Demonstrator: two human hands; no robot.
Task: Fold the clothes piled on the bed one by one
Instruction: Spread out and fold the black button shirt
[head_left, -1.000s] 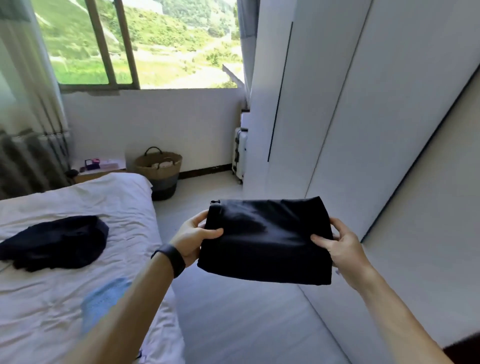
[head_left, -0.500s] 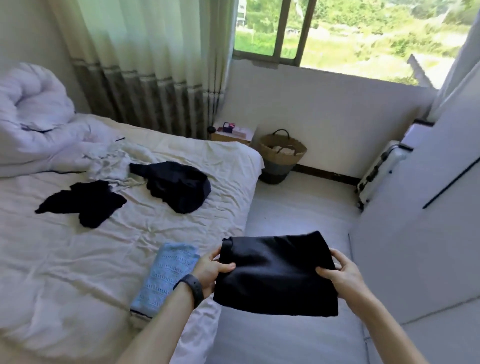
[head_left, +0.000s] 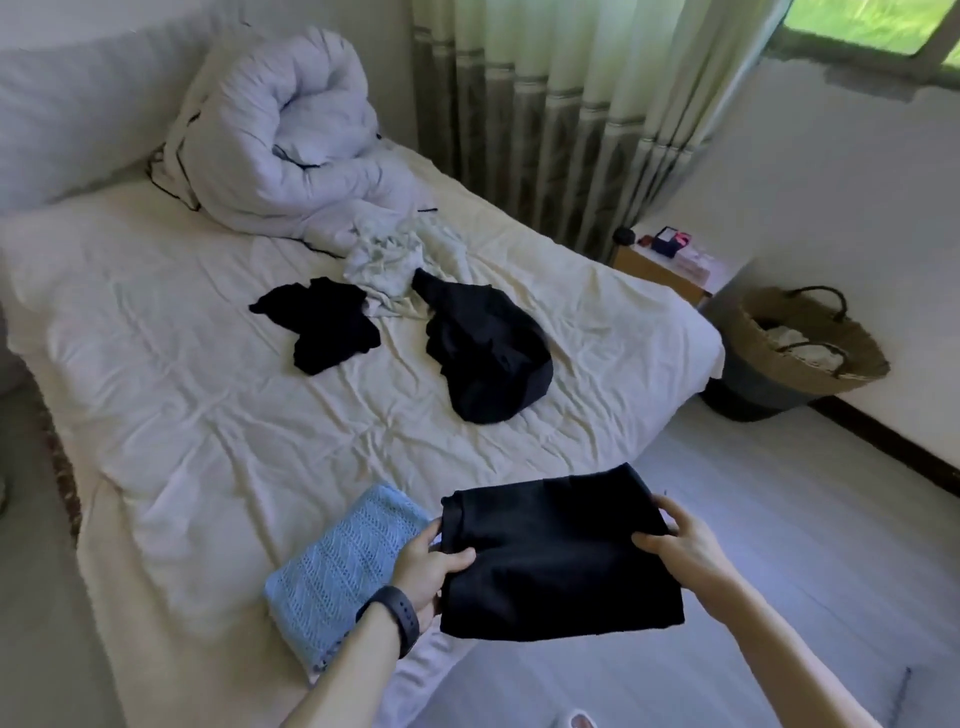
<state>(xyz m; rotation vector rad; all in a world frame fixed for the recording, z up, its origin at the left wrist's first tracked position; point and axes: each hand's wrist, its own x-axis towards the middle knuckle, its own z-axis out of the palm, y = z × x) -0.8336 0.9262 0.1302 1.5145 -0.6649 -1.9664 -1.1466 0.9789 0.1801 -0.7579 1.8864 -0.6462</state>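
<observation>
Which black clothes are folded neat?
The black garment in the left hand and right hand: a flat rectangle. The small black piece and big black heap lie crumpled.

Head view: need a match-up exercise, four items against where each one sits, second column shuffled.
Items
1. folded black garment
2. blue knit garment
3. white duvet
4. woven basket

Places
A. rolled up at the far end of the bed
B. standing on the floor past the bed's far corner
C. gripped in the air by the left hand and the right hand
D. lying folded on the bed's near corner

Pairs: 1-C, 2-D, 3-A, 4-B
</observation>
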